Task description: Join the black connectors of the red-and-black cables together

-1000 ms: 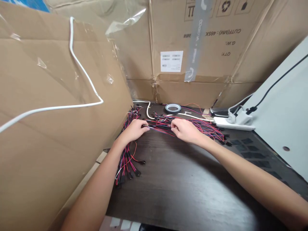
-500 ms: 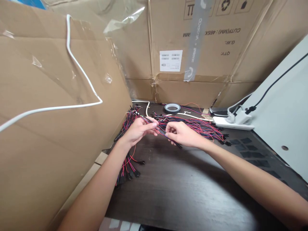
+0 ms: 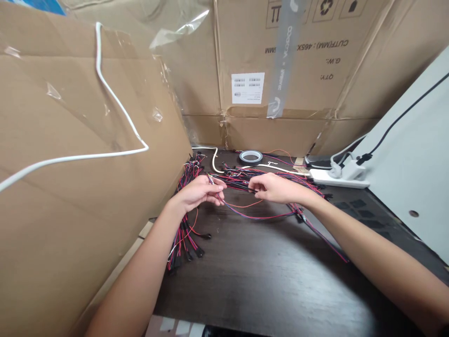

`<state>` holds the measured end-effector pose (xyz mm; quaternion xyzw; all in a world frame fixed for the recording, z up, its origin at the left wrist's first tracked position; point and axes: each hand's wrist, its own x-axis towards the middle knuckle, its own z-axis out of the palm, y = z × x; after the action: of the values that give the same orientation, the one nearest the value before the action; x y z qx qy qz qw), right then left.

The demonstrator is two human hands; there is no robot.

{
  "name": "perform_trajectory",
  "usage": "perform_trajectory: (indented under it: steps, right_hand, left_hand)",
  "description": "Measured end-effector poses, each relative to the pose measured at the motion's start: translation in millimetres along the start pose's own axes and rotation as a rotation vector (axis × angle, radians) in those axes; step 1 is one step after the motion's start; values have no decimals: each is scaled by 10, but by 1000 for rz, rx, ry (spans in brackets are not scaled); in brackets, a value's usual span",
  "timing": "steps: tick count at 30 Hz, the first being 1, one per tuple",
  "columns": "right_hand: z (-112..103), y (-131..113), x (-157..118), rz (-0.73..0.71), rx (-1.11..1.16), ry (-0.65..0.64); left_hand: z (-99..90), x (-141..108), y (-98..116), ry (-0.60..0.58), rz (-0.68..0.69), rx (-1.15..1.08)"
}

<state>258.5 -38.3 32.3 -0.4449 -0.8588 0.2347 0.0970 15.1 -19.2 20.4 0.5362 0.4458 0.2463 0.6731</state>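
Red and blue are shown by wires (image 3: pixel 253 218) in front of the tape roll (image 3: pixel 250 163), itself ringed black and grey; behind it, the brown box (image 3: pixel 280 135) is printed black.

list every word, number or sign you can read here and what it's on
Box, upside down: "CUTF(MM) : 465X", part hidden by tape, then "MM"
Box: "G.W:"
Box: "QTY:"
Box: arrow, recycling and tag-like signs
Grey tape strip: "DRAGBAR" and, blurred, probably "VOOPOO"
White label: barcodes; its print is too small to read
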Motion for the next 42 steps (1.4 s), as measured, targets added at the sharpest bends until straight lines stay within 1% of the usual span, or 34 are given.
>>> perform_trajectory:
  steps: [5, 7, 11, 13, 15, 18, 19, 21, 23, 26, 32, 34, 36, 38, 42]
  right_hand:
    - [-12, 137, -5, 27, -129, -146]
    - [-12, 197, -14, 72, -149, -203]
    - [-53, 269, -60, 173, -53, -348]
    - [-92, 253, -93, 200, -105, -399]
    - [-120, 205, -120, 256, -267, -399]
    - [-116, 116, -136, 402, -496, -316]
    - [-104, 90, -135, 451, -531, -294]
    - [-77, 48, -127, 516, -546, -293]
    - [-58, 22, -116, 541, -531, -325]
    - [-66, 26, -107, 535, -473, -374]
    - [-191, 173, -153, 554, -196, -481]
    - [-221, 206, -174, 556, -96, -494]
    - [-220, 215, -179, 566, -43, -496]
    - [-187, 208, -163, 581, -69, -484]
    - [-103, 191, -111, 589, -195, -447]
  left_hand:
    - [-16, -15, 6, -2, -85, 68]
    - [-33, -20, 14, 33, -89, 85]
    - [-89, -7, 13, 141, -59, 73]
    - [-113, 5, 6, 177, -47, 63]
    - [-125, 15, -1, 196, -46, 69]
    - [-121, 19, -7, 193, -59, 100]
    - [-116, 19, -8, 188, -65, 110]
    - [-106, 19, -11, 179, -74, 124]
    - [-95, 19, -14, 168, -83, 133]
    - [-82, 21, -16, 159, -102, 151]
    - [-108, 27, -21, 153, -97, 143]
    - [-131, 30, -30, 138, -83, 134]
    - [-152, 34, -42, 117, -67, 128]
    - [-163, 37, -51, 112, -65, 124]
    - [-158, 35, -48, 132, -89, 129]
